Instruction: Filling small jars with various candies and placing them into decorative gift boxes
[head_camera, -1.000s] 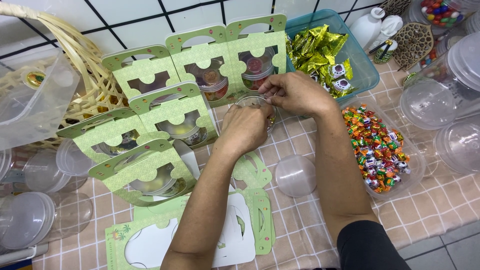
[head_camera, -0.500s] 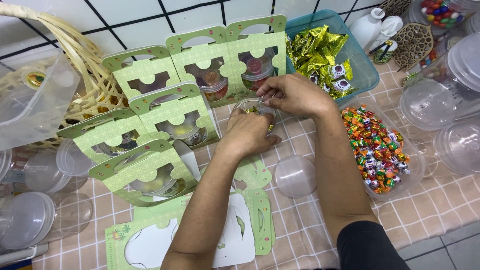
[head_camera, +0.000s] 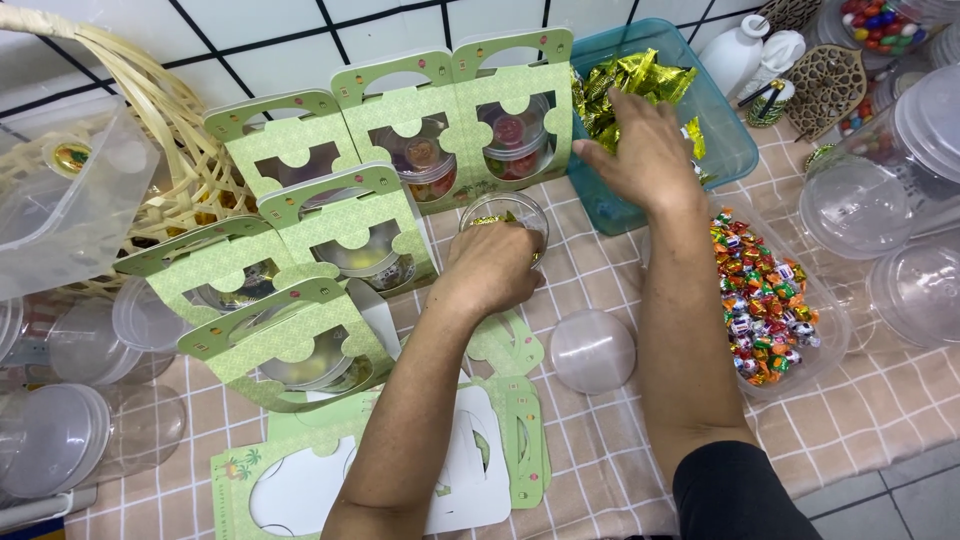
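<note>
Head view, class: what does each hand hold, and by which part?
The left hand grips the small clear tub by its near rim. The right hand reaches among gold-wrapped sweets; whether it holds one cannot be told.

Single view only, head-worn camera. Looks steeply down and forward over the person's own forearms onto a checked tablecloth (head_camera: 600, 470). Close range: both arms enter from the bottom edge, left hand (head_camera: 490, 268) and right hand (head_camera: 640, 160) near frame centre. Far edge of view reaches the tiled wall (head_camera: 250, 40). Basket (head_camera: 170, 130) cut off at left, clear tubs (head_camera: 900, 180) at right. No second view to overlap.
</note>
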